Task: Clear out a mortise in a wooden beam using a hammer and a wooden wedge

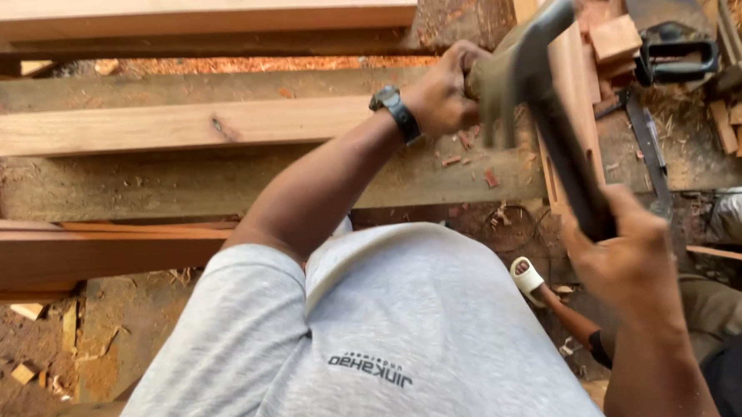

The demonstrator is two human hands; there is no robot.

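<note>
Right hand [631, 251] is clamped on the hammer [541, 101] handle; left hand [445, 93] closes around a chisel, barely visible, near the bench's [178, 188] right edge. Strike squarely, fingers clear.

My left hand [443, 90]: arm stretched forward, wrist banded by a watch, fingers curled shut in a fist. My right hand [627, 251]: nearer my body, forearm raised, fingers wrapped tight, blurred in motion.

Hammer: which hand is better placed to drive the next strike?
Right. The right hand grips the hammer by its handle end, head raised over the plank. The left hand is closed on something unclear at the wood.
</note>
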